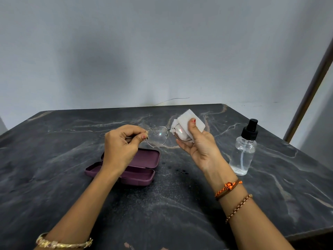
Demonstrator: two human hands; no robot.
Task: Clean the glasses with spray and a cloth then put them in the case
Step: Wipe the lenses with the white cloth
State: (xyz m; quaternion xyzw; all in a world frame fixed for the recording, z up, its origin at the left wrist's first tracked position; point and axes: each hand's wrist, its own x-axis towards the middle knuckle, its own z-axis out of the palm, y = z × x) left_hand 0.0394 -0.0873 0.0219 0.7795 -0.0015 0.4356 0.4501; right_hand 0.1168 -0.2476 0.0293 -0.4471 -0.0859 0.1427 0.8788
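1. My left hand [122, 141] pinches the glasses [162, 135] at the outer edge of the lens on its side, thumb and forefinger curled onto the rim; the remaining fingers are folded in.
2. My right hand [198, 143] pinches the white cloth [187, 120] around the other lens, thumb on the near face, fingers behind it.
3. The glasses are held in the air above the table [54, 159], just beyond the open purple case [144, 166]. Droplets show on the uncovered lens.
4. The spray bottle [245, 148] stands upright to my right, apart from both hands.
5. Handling judgement: thin wire frame, light and easily bent; wet lenses likely slippery. Hold at the rim, rub gently, avoid twisting the bridge.
6. Judged stage: wiping in progress; casing not yet done.
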